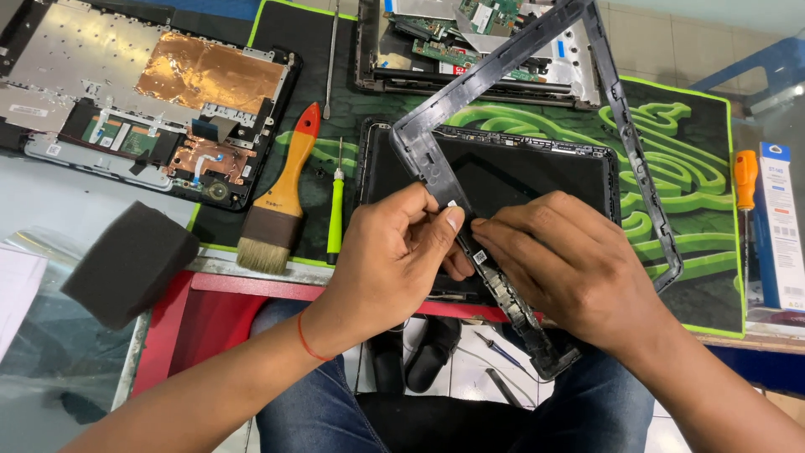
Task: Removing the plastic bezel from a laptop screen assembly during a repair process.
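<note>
- Left hand (394, 256): thumb and fingers pinched shut on the lower rail of the thin black plastic screen bezel frame (625, 126), thumb tip pressed on its inner face
- Right hand (570, 260): fingers curled over the same rail just beside the left hand, fingertips touching the frame; grip looks closed, though how firmly it clamps is hard to tell from this angle
- Bezel frame is lifted and tilted, its far corner raised over the opened laptop base with green circuit boards (470, 42), its near end hanging past the table edge above the person's lap
- Under the frame, flat on the black mat with green snake pattern (671, 168): the dark laptop screen panel (503, 172)
- Left of the panel on the mat: slim green-handled screwdriver (335, 214), then a wooden paintbrush with orange tip and pale bristles (281, 201), both lying lengthwise
- Far left: upturned laptop chassis with copper foil shielding (201, 75)
- Near left, on the table (50, 210): dark grey foam block (130, 264)
- Right edge: orange-handled screwdriver (745, 180) beside a white and blue box (781, 226)
- Thin red thread on the left wrist
</note>
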